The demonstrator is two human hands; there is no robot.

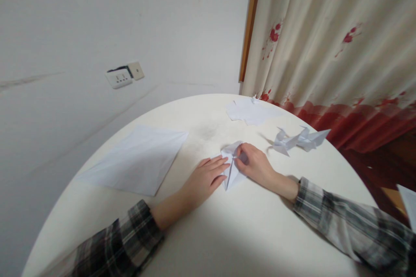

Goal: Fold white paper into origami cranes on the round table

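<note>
A small piece of folded white paper lies on the round white table, between my two hands. My left hand rests flat on its left part, with the fingers stretched out over it. On the other side, my right hand pinches a flap of the same paper between thumb and forefinger. A crease line runs down the paper's middle, pointing toward me at its lower tip. Part of the paper is hidden under the fingers.
On the table, a large white paper sheet lies at left. Folded paper cranes stand at right, and torn-looking white paper lies at the back. Behind are a wall with a socket and a curtain.
</note>
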